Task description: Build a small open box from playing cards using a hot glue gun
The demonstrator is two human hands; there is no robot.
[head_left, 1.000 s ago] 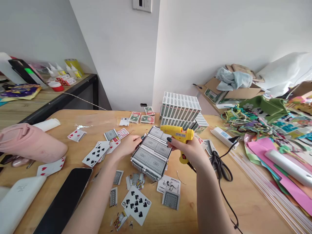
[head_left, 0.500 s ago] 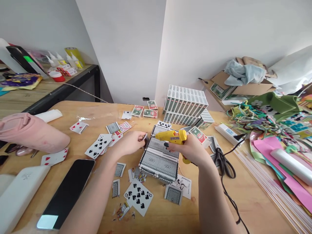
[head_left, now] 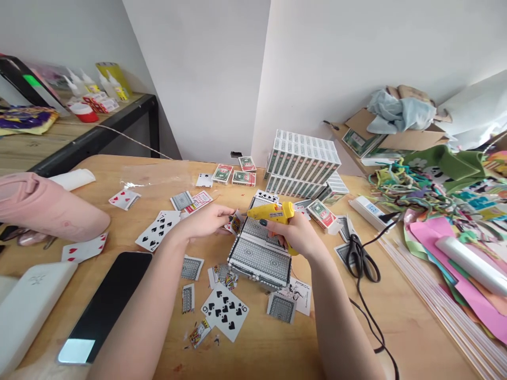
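My right hand (head_left: 291, 232) is wrapped round a yellow glue gun (head_left: 271, 212), whose nozzle points left over the far part of a box covered in grey-backed playing cards (head_left: 259, 253). At the box's left side, my left hand (head_left: 212, 220) pinches a small card piece (head_left: 234, 221) with a printed face, close to the nozzle. Around the box lie cut card pieces, a black-suit card (head_left: 225, 312) in front and a joker card (head_left: 299, 295) at the front right.
Stacked card boxes (head_left: 303, 158) stand behind. Scissors (head_left: 362, 258), a black cable (head_left: 374, 322) and a power strip (head_left: 370, 214) lie right. A phone (head_left: 106, 306) and a pink tumbler (head_left: 51, 206) are left.
My left hand has turned its card piece so that the printed face shows. The glue gun in my right hand has shifted left, its nozzle nearer the piece. The view has tilted slightly.
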